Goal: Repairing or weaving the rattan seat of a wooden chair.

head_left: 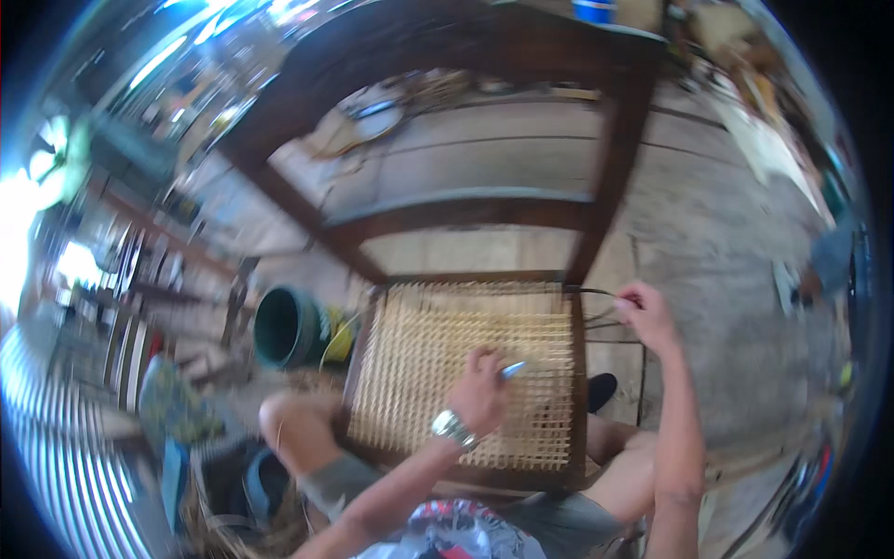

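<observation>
Between my knees stands a dark wooden chair [466, 213], its back frame rising on the far side. Its seat is a woven cane panel [419, 373] with a lattice of small holes; along the far edge the weave looks looser. My left hand [480, 396], a metal watch on its wrist, rests over the middle of the seat. It is closed round a small tool with a pale, shiny pointed end [513, 369]; the rest is hidden by the fingers. Off the seat's far right corner, my right hand [647, 315] pinches a thin cane strand [599, 292] that runs to the frame.
Left of the chair a green bucket [279, 326] lies tipped on its side, beside a yellow container [337, 331]. Corrugated metal sheet [65, 456] borders the lower left. Wooden pieces [759, 130] lie at the far right, and a floor of large slabs [726, 279] spreads around.
</observation>
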The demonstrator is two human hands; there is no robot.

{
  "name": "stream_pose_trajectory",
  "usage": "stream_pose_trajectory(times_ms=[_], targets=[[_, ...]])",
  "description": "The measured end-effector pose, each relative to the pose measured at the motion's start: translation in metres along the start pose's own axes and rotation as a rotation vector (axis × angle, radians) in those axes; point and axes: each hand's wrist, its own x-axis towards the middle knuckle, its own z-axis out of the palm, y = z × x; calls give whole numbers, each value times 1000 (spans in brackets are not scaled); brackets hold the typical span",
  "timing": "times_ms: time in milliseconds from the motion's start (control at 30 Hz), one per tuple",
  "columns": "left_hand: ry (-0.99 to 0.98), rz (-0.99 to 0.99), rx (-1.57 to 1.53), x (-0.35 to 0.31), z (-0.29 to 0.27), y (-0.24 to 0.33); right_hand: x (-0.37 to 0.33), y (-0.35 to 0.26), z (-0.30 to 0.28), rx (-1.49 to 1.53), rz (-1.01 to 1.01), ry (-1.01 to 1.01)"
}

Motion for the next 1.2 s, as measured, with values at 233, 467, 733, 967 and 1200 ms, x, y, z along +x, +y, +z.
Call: stream_pose_trajectory(times_ms=[233, 467, 733, 967, 1200], targets=[[64, 170, -95, 29, -20, 38, -25, -38, 11, 178, 127, -152], [-283, -430, -1296, 71, 5, 61, -25, -50, 57, 220, 129, -374], [249, -370, -998, 92, -33, -12, -22, -33, -16, -115, -47, -268], [518, -398, -905, 78, -61, -98, -42, 2, -76, -1225, 149, 500], [-17, -260, -1204, 48, -2, 37, -38, -87, 74, -181, -196, -146]])
